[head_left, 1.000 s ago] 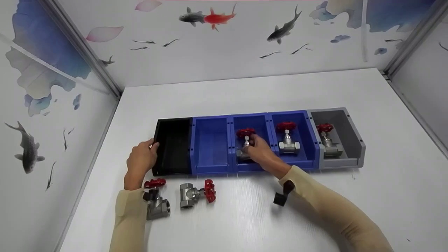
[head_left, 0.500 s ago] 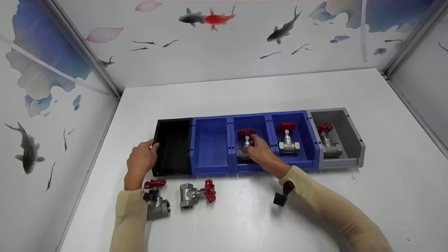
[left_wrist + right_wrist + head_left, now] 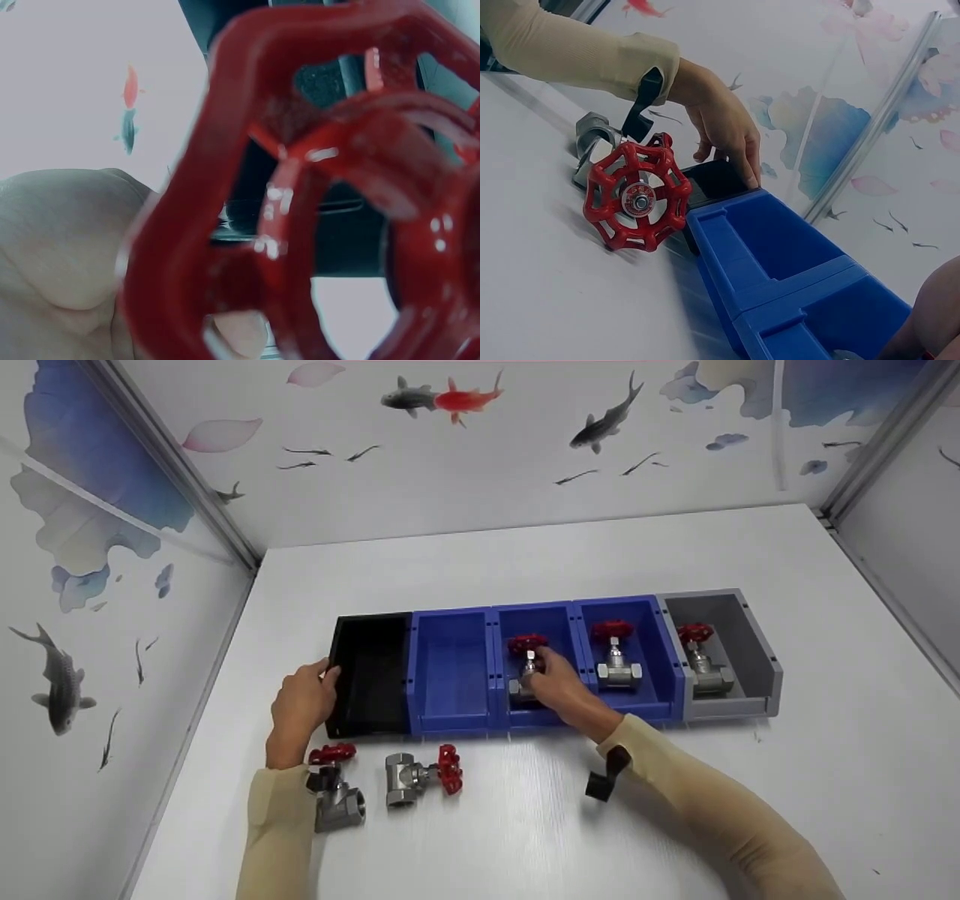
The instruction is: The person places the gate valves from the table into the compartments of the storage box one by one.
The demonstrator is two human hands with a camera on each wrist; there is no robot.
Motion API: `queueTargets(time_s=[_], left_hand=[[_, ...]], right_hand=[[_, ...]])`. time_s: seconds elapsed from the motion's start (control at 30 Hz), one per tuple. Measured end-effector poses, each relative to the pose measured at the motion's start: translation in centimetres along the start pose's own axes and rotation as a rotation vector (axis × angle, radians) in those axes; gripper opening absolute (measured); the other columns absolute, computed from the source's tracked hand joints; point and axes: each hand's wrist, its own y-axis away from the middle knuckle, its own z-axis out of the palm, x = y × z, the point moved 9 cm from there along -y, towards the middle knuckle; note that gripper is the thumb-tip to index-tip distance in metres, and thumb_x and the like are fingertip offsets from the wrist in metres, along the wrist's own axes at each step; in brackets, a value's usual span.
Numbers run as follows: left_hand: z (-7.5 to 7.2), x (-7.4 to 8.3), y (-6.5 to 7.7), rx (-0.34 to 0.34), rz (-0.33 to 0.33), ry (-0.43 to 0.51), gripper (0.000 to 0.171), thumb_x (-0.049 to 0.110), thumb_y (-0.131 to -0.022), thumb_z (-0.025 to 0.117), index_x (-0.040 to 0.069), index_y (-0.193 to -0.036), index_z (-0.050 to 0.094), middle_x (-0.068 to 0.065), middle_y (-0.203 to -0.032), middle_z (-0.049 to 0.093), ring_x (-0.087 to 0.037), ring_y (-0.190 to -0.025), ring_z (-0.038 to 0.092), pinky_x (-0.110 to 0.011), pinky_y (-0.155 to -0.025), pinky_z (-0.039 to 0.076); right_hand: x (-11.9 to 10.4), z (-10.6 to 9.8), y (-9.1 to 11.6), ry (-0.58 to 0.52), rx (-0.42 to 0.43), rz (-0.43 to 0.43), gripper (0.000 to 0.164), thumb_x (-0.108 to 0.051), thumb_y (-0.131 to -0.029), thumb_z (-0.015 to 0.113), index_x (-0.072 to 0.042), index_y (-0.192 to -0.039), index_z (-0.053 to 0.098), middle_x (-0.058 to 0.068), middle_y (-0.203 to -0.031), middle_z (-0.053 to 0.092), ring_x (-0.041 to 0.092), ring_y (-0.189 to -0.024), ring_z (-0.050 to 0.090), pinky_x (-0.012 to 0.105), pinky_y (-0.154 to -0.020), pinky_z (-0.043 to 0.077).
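My right hand point(image 3: 561, 690) grips a gate valve with a red handwheel point(image 3: 527, 644) inside the middle blue bin point(image 3: 536, 616), its fingers around the steel stem and body. At the far left, my left hand point(image 3: 304, 701) pinches the side wall of the black bin point(image 3: 375, 682), thumb at the inner side. The right wrist view shows this left hand point(image 3: 724, 124) at the black bin's rim. Below it on the table lie two more gate valves, one partly behind the left wrist point(image 3: 341, 808) and one on its side point(image 3: 405, 780). A red handwheel point(image 3: 180, 225) fills much of the left wrist view.
Five bins stand joined in a row. The left blue bin point(image 3: 453, 667) holds nothing. One valve point(image 3: 618, 673) sits in the right blue bin, another point(image 3: 709, 679) in the grey bin point(image 3: 776, 682). Printed white walls point(image 3: 480, 472) enclose the table's back and sides.
The valve in my right hand has shifted very slightly within the middle blue bin. My left hand stays at the black bin.
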Motion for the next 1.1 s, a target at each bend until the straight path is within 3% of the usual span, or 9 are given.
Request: queueTargets(time_s=[0.3, 0.43, 0.67, 1.1], left_hand=[[-0.08, -0.07, -0.05, -0.003, -0.009, 0.001, 0.049, 0.030, -0.107, 0.041, 0.002, -0.147, 0.044, -0.029, -0.139, 0.052, -0.043, -0.112, 0.061, -0.054, -0.082, 0.051], [-0.01, -0.14, -0.01, -0.009, -0.013, -0.001, 0.050, 0.031, -0.107, 0.041, 0.002, -0.148, 0.044, -0.029, -0.139, 0.053, -0.042, -0.109, 0.062, -0.053, -0.080, 0.051], [-0.12, -0.01, 0.18, 0.011, 0.009, 0.009, 0.049, 0.030, -0.107, 0.041, 0.001, -0.147, 0.045, -0.028, -0.133, 0.058, -0.042, -0.105, 0.064, -0.052, -0.077, 0.052], [-0.07, 0.01, 0.11, 0.004, -0.001, 0.002, 0.049, 0.030, -0.107, 0.041, 0.002, -0.147, 0.045, -0.028, -0.138, 0.054, -0.045, -0.115, 0.060, -0.055, -0.083, 0.051]], right_hand=[[-0.07, -0.03, 0.03, 0.029, 0.005, -0.008, 0.079, 0.004, -0.087, 0.055, 0.002, -0.156, 0.017, 0.022, -0.154, 0.034, 0.031, -0.118, 0.047, 0.042, -0.103, 0.041], [-0.12, -0.06, 0.05, 0.035, 0.015, -0.017, 0.077, 0.004, -0.087, 0.053, 0.002, -0.156, 0.018, 0.022, -0.157, 0.031, 0.032, -0.126, 0.042, 0.042, -0.106, 0.037], [-0.40, -0.13, 0.08, 0.031, 0.038, -0.052, 0.075, 0.005, -0.084, 0.046, 0.007, -0.154, 0.020, 0.023, -0.153, 0.037, 0.029, -0.126, 0.040, 0.041, -0.109, 0.035], [0.05, -0.08, -0.05, 0.033, 0.016, -0.005, 0.075, 0.002, -0.086, 0.046, 0.002, -0.156, 0.019, 0.019, -0.160, 0.026, 0.029, -0.129, 0.035, 0.043, -0.115, 0.028]])
